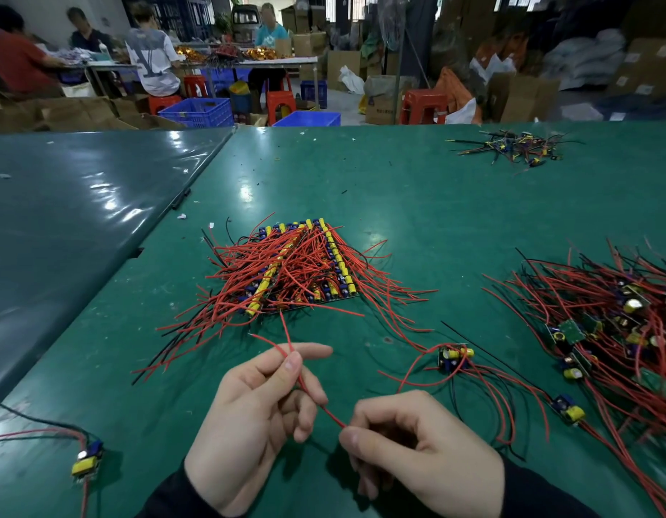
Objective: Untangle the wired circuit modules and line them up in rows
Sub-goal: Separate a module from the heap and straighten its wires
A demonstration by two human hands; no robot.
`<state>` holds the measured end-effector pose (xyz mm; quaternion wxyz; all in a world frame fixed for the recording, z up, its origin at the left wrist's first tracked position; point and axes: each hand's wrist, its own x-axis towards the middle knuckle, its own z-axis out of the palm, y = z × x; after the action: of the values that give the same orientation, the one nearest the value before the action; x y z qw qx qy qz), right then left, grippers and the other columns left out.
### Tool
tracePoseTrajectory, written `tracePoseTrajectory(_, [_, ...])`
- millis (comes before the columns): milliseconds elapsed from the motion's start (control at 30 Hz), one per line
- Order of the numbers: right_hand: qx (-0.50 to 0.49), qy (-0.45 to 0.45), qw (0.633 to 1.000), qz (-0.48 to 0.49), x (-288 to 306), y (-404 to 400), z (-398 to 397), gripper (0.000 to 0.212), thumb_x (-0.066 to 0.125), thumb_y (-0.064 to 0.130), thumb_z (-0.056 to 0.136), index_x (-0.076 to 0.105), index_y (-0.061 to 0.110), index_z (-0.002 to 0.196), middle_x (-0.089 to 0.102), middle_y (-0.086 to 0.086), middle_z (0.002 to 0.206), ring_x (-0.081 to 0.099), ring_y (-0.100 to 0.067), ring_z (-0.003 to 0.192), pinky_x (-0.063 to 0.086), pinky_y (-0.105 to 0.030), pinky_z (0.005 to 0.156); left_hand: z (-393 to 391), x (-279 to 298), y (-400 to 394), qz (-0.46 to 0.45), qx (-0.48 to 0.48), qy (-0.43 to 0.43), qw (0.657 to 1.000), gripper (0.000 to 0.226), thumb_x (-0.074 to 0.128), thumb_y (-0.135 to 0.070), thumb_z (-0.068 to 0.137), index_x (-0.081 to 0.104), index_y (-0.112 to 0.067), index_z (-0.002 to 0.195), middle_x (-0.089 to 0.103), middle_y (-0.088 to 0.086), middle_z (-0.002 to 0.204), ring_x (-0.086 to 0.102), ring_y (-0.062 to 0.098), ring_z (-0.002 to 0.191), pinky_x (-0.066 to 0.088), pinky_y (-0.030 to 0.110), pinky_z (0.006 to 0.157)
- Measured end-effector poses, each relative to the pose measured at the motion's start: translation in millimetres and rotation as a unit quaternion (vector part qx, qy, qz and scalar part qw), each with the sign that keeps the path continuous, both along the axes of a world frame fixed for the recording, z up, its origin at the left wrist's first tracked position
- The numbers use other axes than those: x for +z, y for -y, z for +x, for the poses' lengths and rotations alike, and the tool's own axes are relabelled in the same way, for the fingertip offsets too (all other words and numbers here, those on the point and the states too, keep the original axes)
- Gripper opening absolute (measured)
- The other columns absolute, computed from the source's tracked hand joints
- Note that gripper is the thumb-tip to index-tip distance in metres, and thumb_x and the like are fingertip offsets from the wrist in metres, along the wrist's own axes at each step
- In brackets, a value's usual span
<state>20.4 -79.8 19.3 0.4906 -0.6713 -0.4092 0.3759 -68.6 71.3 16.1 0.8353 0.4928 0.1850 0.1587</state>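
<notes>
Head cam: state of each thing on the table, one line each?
left hand: pinching the red wire
right hand: pinching the same wire lower down
red wire: held between both hands
aligned stack: modules lined up in rows
tangled pile: unsorted, at the right
loose modules: lying apart, wires crossing
single module: alone, near left

Green table [417, 203] strewn with modules [298, 267]
</notes>
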Motion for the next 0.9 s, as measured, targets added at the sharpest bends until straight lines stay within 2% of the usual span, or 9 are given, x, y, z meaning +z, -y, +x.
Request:
tracePoseTrajectory(167, [0.011, -0.016, 1.000, -0.006, 0, 1, 3, 0.028, 0.056, 0.020, 0.094, 0.059, 0.020, 0.066, 0.061, -0.005, 0.057, 0.053, -0.014, 0.054, 0.042, -0.024, 0.058, -2, 3, -3, 0.023, 0.009, 0.008, 1.000, 0.025, 0.055, -0.009, 0.075, 0.074, -0.003, 0.090, 0.064, 0.014, 0.066, 0.054, 0.010, 0.044, 0.043, 0.016, 0.038])
tracePoseTrajectory(267, [0.032, -0.056, 0.998, -0.010, 2, 0, 5, 0.030, 0.053, 0.015, 0.096, 0.058, 0.017, 0.066, 0.059, -0.004, 0.056, 0.053, -0.012, 0.053, 0.042, -0.023, 0.059, -3, 6, -8, 0.030, 0.025, 0.015, 0.999, 0.024, 0.058, -0.005, 0.070, 0.075, -0.003, 0.087, 0.066, 0.012, 0.069, 0.056, 0.008, 0.048, 0.047, 0.015, 0.044])
tracePoseTrajectory(400, [0.077, -0.113, 0.991, -0.011, 8, 0, 8, 0.028, 0.051, 0.014, 0.095, 0.056, 0.013, 0.068, 0.059, -0.001, 0.056, 0.055, -0.007, 0.053, 0.043, -0.018, 0.059, -4, 10, -9, 0.035, 0.009, 0.019, 0.999, 0.025, 0.058, -0.005, 0.069, 0.076, -0.004, 0.086, 0.064, 0.010, 0.064, 0.055, 0.008, 0.047, 0.046, 0.014, 0.043])
tracePoseTrajectory(700, [0.081, -0.115, 0.990, -0.001, 9, -1, 8, 0.032, 0.048, 0.011, 0.097, 0.055, 0.016, 0.066, 0.058, 0.001, 0.055, 0.054, -0.018, 0.057, 0.042, -0.020, 0.058, -2, 6, -6, 0.044, 0.028, 0.027, 0.998, 0.024, 0.056, -0.003, 0.071, 0.075, -0.004, 0.085, 0.057, 0.010, 0.060, 0.048, 0.009, 0.045, 0.041, 0.015, 0.042])
tracePoseTrajectory(900, [0.083, -0.160, 0.984, 0.013, 6, -2, 10, 0.028, 0.050, 0.018, 0.092, 0.056, 0.017, 0.065, 0.059, 0.003, 0.053, 0.058, -0.018, 0.058, 0.044, -0.023, 0.058, -3, 7, -12, -0.030, -0.013, 0.062, 0.998, 0.025, 0.058, -0.006, 0.072, 0.076, -0.006, 0.089, 0.062, 0.006, 0.065, 0.057, 0.008, 0.051, 0.049, 0.014, 0.049])
